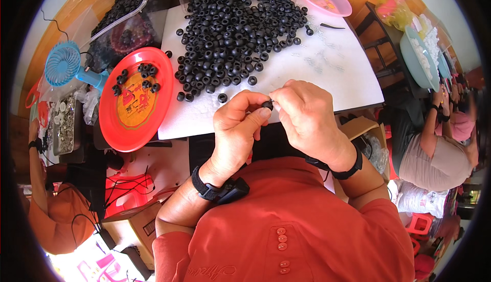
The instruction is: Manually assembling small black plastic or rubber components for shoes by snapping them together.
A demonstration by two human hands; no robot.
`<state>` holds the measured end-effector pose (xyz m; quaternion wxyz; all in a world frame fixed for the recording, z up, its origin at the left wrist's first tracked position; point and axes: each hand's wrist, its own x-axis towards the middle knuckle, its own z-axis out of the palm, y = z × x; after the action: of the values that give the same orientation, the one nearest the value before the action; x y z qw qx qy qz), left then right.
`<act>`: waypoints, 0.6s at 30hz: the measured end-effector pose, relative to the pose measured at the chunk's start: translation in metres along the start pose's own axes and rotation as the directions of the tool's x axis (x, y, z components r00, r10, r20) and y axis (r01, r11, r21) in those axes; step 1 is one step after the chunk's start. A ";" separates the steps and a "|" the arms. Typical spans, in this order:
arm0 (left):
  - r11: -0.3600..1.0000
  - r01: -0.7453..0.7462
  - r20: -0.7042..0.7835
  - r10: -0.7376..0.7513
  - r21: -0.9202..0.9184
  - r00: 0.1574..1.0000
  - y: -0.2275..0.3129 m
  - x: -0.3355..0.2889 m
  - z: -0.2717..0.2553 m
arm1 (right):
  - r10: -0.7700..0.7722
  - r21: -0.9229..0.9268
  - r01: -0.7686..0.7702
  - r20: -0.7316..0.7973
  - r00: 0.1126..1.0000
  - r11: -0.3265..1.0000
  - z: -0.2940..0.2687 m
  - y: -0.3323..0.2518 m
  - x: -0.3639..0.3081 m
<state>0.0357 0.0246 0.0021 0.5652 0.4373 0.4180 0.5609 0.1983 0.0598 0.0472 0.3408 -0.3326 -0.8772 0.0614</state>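
Observation:
My left hand (240, 121) is closed, pinching a small black round piece (267, 105) between thumb and forefinger. Close against it on the right, my right hand (306, 121) is closed too, its thumb and forefinger pressed together at the piece; whatever they hold is too small to make out. Beyond both hands a large heap of black round pieces with holes (232, 31) spreads over a white sheet (353, 77). Small clear bits (319, 59) are scattered on the sheet right of the heap.
At left a red plate (113, 128) holds several clusters of black pieces, beside a blue fan (64, 63). A pink bowl (337, 1) stands far right on the sheet, near a thin black strip (332, 26). Other people sit at left (61, 215) and right (434, 154).

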 end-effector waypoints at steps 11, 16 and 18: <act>0.975 0.106 0.020 -0.104 -0.196 0.994 0.003 0.002 -0.007 | 0.063 0.411 0.019 -0.186 0.980 0.911 0.026 0.017 -0.007; 0.982 0.069 -0.026 -0.075 -0.176 0.997 0.001 0.001 -0.002 | -0.080 0.229 0.136 -0.236 0.968 0.964 0.023 0.016 -0.005; 0.987 0.058 -0.033 -0.064 -0.151 0.997 0.000 0.000 -0.002 | 0.049 0.178 -0.034 -0.079 0.996 0.983 0.020 0.011 -0.007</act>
<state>0.0337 0.0244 0.0015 0.6052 0.3698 0.3986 0.5814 0.1954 0.0665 0.0248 0.4039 -0.3218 -0.8461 0.1321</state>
